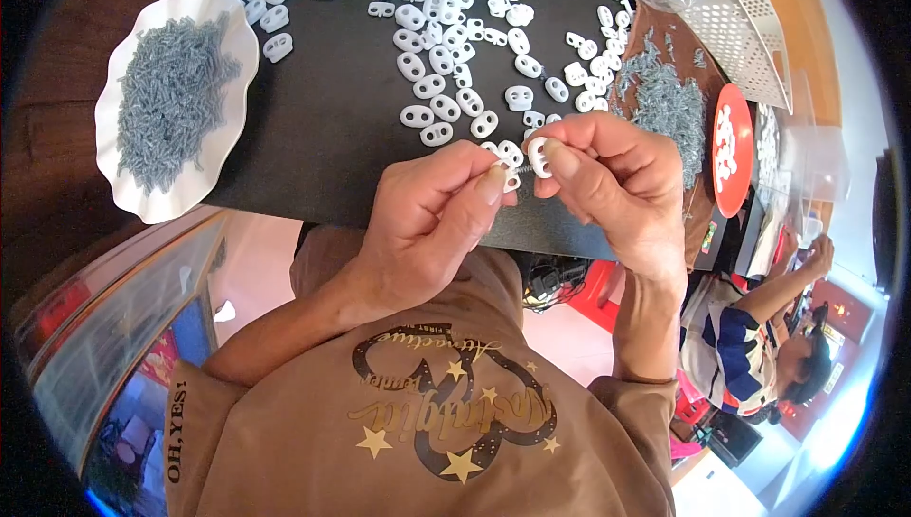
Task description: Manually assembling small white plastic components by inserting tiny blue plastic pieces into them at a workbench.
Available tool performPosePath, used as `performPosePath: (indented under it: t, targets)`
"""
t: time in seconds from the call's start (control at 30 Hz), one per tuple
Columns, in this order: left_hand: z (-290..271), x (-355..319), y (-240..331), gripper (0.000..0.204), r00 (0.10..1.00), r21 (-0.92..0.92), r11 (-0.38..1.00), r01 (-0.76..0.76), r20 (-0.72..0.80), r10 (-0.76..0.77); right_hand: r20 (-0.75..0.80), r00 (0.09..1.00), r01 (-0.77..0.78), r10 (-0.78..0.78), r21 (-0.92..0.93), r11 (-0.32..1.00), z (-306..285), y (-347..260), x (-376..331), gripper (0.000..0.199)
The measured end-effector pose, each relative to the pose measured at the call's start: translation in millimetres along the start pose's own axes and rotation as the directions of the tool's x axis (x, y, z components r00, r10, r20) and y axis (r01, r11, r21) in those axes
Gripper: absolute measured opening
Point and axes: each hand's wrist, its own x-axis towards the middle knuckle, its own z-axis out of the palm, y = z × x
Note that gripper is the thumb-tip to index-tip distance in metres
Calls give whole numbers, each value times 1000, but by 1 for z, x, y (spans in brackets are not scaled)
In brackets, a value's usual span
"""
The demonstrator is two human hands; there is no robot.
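Note:
Both of my hands meet above the near edge of the black table [313,152]. Pinched between the thumb and fingers of my right hand [622,190] is a white oval two-hole cord lock piece [540,157], held on edge. My left hand [422,213] is closed at the fingertips on a small white part [512,180], mostly covered by the thumb. A thin metal spring [524,170] bridges the gap between the two white parts. Just beyond my fingertips lie many loose white cord lock pieces [438,107].
To the left stands a scalloped white dish [242,90] heaped with small grey springs [171,104]. More springs [669,104] lie on a brown surface at right, beside a red plate [731,190] with white pieces and a perforated white basket [735,33]. Another person [759,346] sits at far right.

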Motion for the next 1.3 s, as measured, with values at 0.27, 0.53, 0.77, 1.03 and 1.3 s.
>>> performPosePath:
  t: [0.27, 0.53, 0.77, 1.03, 1.3]
  targets:
    - [1, 0, -1, 25, 999, 4, 1000, -20, -25, 20, -16, 1000, 22, -22, 4, 1000, 2, 2, 0, 15]
    - [1, -1, -3, 25, 999, -7, 1000, -24, -30, 23, -3, 999, 43, -43, -18, 999, 6, 3, 0, 15]
    - [1, -2, -2, 25, 998, -11, 999, -50, -22, 50, 17, 999, 27, -28, 34, 999, 13, 1, 0, 15]
    - [1, -2, -5, 25, 997, -26, 997, -69, -19, 69, 35, 999, 19, -19, 1, 1000, 15, 0, 0, 15]
    - [0, -3, -1, 24, 999, -12, 999, -50, -14, 50, 71, 944, 330, -323, -282, 901, 15, 16, -1, 17]
